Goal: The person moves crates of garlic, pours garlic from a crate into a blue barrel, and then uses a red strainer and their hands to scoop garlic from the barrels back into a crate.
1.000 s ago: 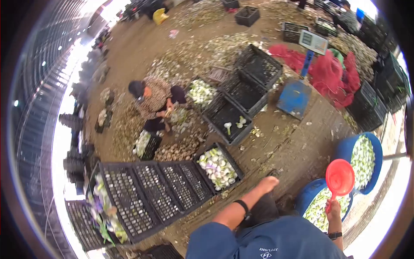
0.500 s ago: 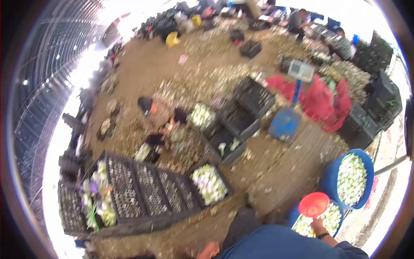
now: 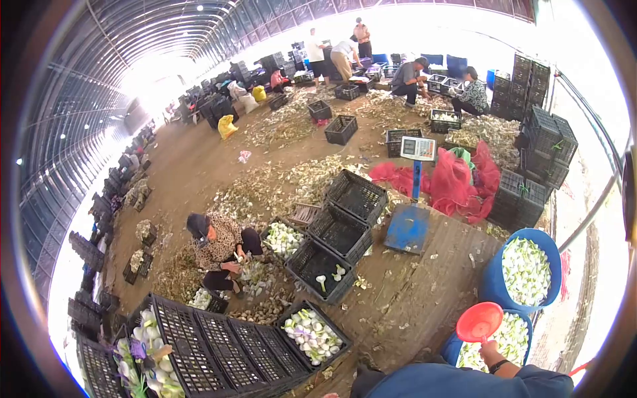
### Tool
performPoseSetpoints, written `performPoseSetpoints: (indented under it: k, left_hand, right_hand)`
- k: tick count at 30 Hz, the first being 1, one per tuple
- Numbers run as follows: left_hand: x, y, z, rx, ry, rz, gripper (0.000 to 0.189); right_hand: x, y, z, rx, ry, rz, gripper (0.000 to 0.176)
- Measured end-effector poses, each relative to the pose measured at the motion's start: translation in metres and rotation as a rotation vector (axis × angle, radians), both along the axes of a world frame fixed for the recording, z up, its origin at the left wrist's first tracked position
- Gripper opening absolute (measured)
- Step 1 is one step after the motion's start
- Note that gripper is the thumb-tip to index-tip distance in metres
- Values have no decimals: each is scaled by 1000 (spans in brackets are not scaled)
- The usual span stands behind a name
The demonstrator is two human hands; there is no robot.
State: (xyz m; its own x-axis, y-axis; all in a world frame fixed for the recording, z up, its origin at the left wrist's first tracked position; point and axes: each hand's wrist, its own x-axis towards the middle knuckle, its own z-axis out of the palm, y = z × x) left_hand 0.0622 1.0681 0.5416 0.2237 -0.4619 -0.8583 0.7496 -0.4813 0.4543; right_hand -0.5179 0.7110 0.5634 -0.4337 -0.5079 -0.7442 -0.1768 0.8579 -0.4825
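My right hand (image 3: 491, 351) is closed round the handle of a red plastic ladle (image 3: 479, 322), whose round bowl faces up. Below it stands a blue barrel (image 3: 452, 349) full of pale green-white pieces that look like garlic sprouts or trimmed cloves (image 3: 509, 335). Just behind is a second blue barrel (image 3: 494, 292) filled with the same pieces (image 3: 526, 272). Of my left hand (image 3: 330, 396) only a sliver shows at the bottom edge, its fingers hidden.
Black crates (image 3: 206, 341) line the left front; one crate (image 3: 312, 335) holds garlic bulbs. A blue platform scale (image 3: 407, 229) stands mid-floor beside stacked crates (image 3: 340, 229) and red netting (image 3: 458, 182). A person (image 3: 222, 245) sits among garlic skins; several others work farther back.
The view has tilted up and become sharper, showing more of the far end. My left hand has slipped almost out of the bottom edge. My right hand still holds the ladle over the barrel.
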Motion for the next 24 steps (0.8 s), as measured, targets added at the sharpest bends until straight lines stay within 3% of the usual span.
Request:
performPoseSetpoints:
  k: [4, 6, 8, 9, 12, 13, 24]
  left_hand:
    - [33, -50, -1, 15, -16, 77, 37]
    - [46, -51, 9, 10, -12, 63, 36]
    - [59, -51, 10, 5, -15, 51, 35]
    - [64, -50, 10, 4, -15, 46, 34]
    - [77, -43, 18, 12, -11, 32, 32]
    - [81, -40, 15, 14, -11, 29, 32]
    - [88, 4, 2, 35, -7, 41, 26]
  right_hand:
    - [23, 23, 10, -35, 91, -137, 15]
    - [-24, 41, -88, -132, 143, -126, 14]
    - [-20, 49, -93, -357, 501, 244, 9]
    - [-20, 52, -95, -304, 447, 156, 7]
    - [6, 53, -64, -203, 402, -1, 6]
    - [50, 46, 14, -83, 215, -159, 9]
    - [77, 48, 15, -76, 155, -70, 21]
